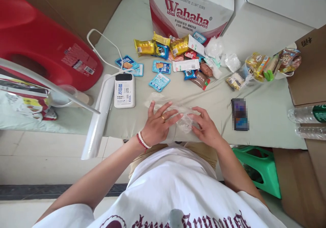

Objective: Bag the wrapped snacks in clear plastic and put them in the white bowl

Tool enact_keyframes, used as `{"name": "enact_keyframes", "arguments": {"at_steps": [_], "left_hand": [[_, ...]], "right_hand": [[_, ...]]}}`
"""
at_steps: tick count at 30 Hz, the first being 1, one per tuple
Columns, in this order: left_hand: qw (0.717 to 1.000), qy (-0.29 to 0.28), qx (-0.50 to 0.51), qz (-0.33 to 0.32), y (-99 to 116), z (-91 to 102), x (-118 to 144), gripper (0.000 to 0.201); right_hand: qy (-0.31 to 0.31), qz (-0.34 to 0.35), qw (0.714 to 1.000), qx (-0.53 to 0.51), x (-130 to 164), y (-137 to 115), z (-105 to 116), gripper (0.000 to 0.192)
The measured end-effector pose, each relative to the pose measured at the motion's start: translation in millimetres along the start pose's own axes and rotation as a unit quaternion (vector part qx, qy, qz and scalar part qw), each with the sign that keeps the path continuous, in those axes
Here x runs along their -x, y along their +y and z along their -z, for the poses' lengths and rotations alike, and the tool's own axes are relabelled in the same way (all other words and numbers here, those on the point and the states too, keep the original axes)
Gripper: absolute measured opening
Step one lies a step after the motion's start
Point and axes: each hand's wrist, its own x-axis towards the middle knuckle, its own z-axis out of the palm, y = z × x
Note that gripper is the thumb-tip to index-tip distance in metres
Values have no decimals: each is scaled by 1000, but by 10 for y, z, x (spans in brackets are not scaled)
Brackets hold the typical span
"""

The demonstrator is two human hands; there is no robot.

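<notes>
A clear plastic bag (163,103) lies crumpled on the pale green cloth (219,95) near its front edge. My left hand (159,122) rests flat on the bag, fingers spread, a ring on one finger and bead bracelets at the wrist. Just to the right, my right hand (205,126) pinches the bag's near right corner between its fingertips. Beyond the hands, a scatter of small snack packets (178,56) in blue, yellow, white and brown covers the middle of the cloth.
A white power bank (124,90) with a cable and a roll of plastic film (98,117) lie left. A Wahaha water carton (189,11) stands behind the snacks. A bowl of snacks (273,65), a phone (240,114), bottles (307,114), a green stool (259,168) sit right.
</notes>
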Motion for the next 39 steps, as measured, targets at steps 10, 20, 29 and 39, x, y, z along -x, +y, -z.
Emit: {"name": "enact_keyframes", "arguments": {"at_steps": [10,20,29,39], "left_hand": [[993,-87,-13,-84,-402,359,164,30],[982,-61,32,178,-172,103,214,44],[984,-143,-60,83,-68,16,172,23],[991,-80,6,105,-216,390,470,29]], "right_hand": [[124,44,989,72,-6,544,425,20],[124,-44,983,126,245,459,751,39],[30,6,985,168,209,189,-157,50],[149,-18,983,109,229,35,163,33]]}}
